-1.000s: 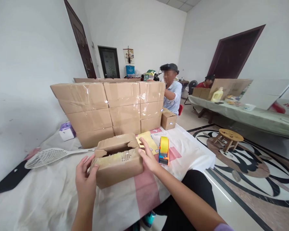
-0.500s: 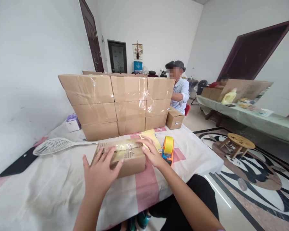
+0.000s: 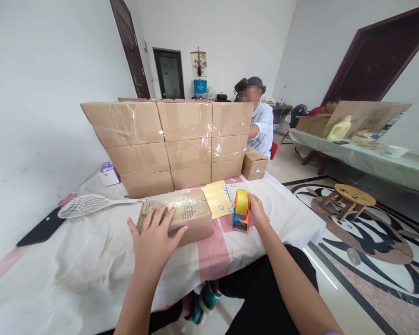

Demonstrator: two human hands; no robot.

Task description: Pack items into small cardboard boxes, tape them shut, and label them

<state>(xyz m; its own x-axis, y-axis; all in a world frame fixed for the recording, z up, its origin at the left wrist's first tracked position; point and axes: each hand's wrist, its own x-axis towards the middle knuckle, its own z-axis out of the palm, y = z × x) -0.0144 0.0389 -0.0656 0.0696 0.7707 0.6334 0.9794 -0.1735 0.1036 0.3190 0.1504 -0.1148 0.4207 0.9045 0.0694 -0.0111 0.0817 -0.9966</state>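
Observation:
A small cardboard box [image 3: 190, 218] lies on the cloth-covered table [image 3: 91, 251] with its flaps down. My left hand [image 3: 155, 237] rests flat on its top, fingers spread. To the right stands an orange and blue tape dispenser [image 3: 240, 211] with a yellow roll. My right hand [image 3: 257, 212] touches its right side, fingers curling round it. A yellow sheet [image 3: 217, 197] lies between the box and the dispenser.
A wall of taped cardboard boxes [image 3: 181, 142] stands at the back of the table, a smaller box [image 3: 254, 164] at its right end. A white swatter [image 3: 87, 204] lies at the left. Two people sit behind. A low wooden stool [image 3: 354, 195] stands on the patterned floor.
My left hand pressed the box flaps down and stays flat on top. My right hand left the box and moved right onto the tape dispenser.

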